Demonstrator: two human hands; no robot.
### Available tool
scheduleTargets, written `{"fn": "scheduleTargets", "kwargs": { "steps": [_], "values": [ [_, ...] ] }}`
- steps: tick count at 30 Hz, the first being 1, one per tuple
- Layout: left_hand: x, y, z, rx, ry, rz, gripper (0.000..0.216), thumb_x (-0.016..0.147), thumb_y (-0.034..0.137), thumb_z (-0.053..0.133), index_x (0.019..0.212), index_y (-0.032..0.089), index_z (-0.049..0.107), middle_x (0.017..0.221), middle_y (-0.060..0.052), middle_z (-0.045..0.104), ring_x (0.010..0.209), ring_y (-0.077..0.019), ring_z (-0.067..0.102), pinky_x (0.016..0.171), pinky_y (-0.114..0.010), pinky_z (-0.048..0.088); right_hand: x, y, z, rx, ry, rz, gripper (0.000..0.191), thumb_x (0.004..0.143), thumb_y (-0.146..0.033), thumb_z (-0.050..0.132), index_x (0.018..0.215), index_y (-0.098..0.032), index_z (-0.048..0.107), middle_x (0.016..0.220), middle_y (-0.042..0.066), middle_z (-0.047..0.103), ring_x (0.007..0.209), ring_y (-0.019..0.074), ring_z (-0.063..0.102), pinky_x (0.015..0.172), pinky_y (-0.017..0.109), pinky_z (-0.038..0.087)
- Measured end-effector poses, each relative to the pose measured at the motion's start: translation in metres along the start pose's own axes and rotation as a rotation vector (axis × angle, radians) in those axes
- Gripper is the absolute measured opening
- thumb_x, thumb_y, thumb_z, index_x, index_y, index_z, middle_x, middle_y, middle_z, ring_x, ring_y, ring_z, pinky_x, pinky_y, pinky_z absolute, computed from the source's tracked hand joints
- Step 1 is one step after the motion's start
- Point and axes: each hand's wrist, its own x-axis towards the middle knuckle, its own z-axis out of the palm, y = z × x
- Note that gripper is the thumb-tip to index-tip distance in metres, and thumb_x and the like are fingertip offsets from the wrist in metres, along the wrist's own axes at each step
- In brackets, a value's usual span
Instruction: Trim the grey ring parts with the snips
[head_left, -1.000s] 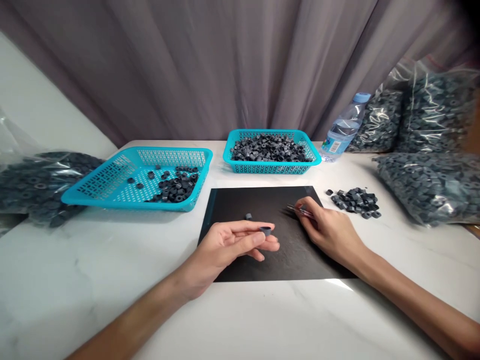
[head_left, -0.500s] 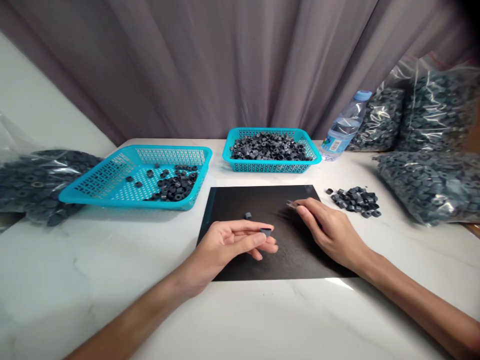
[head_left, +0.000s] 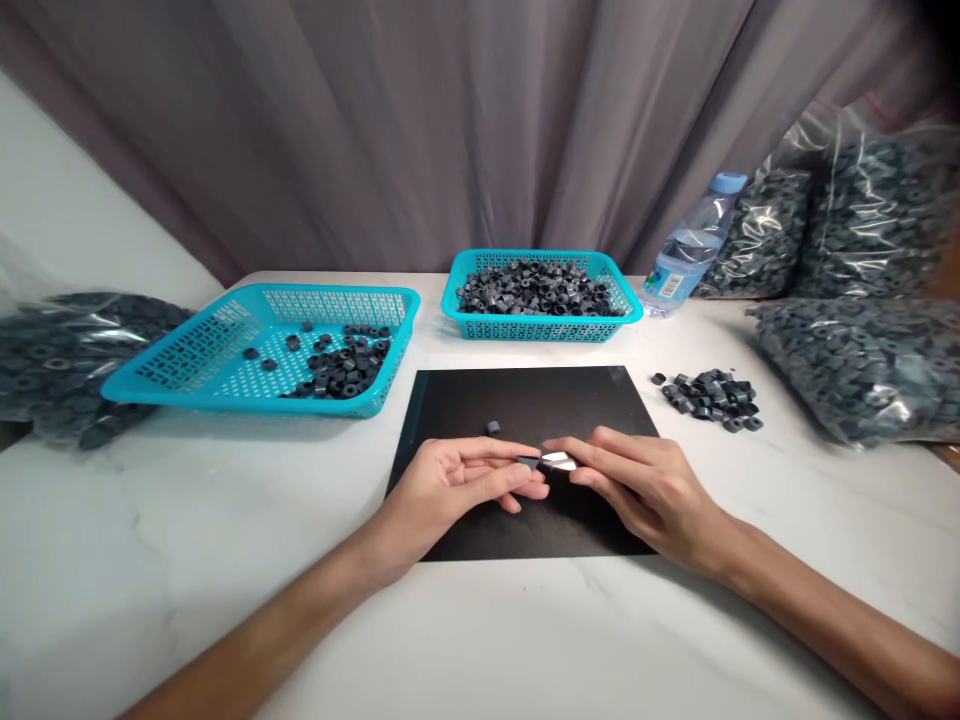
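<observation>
My left hand [head_left: 465, 480] pinches a small dark grey rubber-like piece [head_left: 529, 462] between thumb and fingertips, above the black mat [head_left: 480, 395]. My right hand [head_left: 645, 480] is closed around a small shiny metal tool [head_left: 559, 461] with a pointed end, possibly tweezers or snips. Its tip meets or nearly meets the grey piece; contact cannot be made out. Most of the tool is hidden by the fingers. A loose dark grey ring [head_left: 493, 427] lies on the mat just beyond my left hand.
A blue basket [head_left: 240, 404] at the left holds scattered dark rings; a fuller blue basket [head_left: 544, 328] stands at the back. Right of the mat lies a pile of rings [head_left: 709, 397]. A water bottle [head_left: 686, 250] and several filled bags [head_left: 862, 370] stand beyond it; another bag [head_left: 67, 360] sits far left.
My right hand has moved left and toward me, bringing the metal tool to the grey piece. My left hand keeps its pinch almost in place. The view has shifted slightly.
</observation>
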Motion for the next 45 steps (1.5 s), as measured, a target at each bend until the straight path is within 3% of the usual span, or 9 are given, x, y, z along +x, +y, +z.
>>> {"fn": "scheduleTargets", "kwargs": {
  "steps": [26, 34, 45],
  "values": [
    [0.0031, -0.0014, -0.0021, 0.057, -0.01, -0.03, 0.029, 0.088, 0.033, 0.08, 0.112, 0.017, 0.078, 0.083, -0.007, 0.082, 0.076, -0.0166, 0.072, 0.074, -0.026, 0.055, 0.0018, 0.001, 0.0002, -0.153, -0.011, -0.057, 0.033, 0.108, -0.029, 0.049, 0.133, -0.013, 0.064, 0.081, 0.002, 0.065, 0.066, 0.0134, 0.054, 0.061, 0.029, 0.04],
    [0.002, -0.0004, -0.0037, 0.053, -0.051, -0.045, 0.028, 0.088, 0.034, 0.08, 0.112, 0.02, 0.079, 0.082, -0.005, 0.082, 0.074, -0.0135, 0.07, 0.072, -0.023, 0.053, 0.0016, 0.0005, -0.0002, -0.172, -0.009, -0.077, 0.033, 0.109, -0.031, 0.047, 0.131, -0.015, 0.065, 0.081, 0.002, 0.066, 0.066, 0.0134, 0.055, 0.06, 0.028, 0.039],
    [0.0025, 0.0024, -0.0034, 0.081, -0.052, -0.056, 0.029, 0.088, 0.036, 0.08, 0.111, 0.019, 0.079, 0.082, -0.006, 0.082, 0.075, -0.0164, 0.071, 0.074, -0.026, 0.054, 0.0028, -0.0014, -0.0015, -0.163, -0.007, -0.073, 0.033, 0.109, -0.031, 0.048, 0.129, -0.014, 0.067, 0.079, 0.002, 0.067, 0.065, 0.0137, 0.057, 0.06, 0.029, 0.039]
  ]
}}
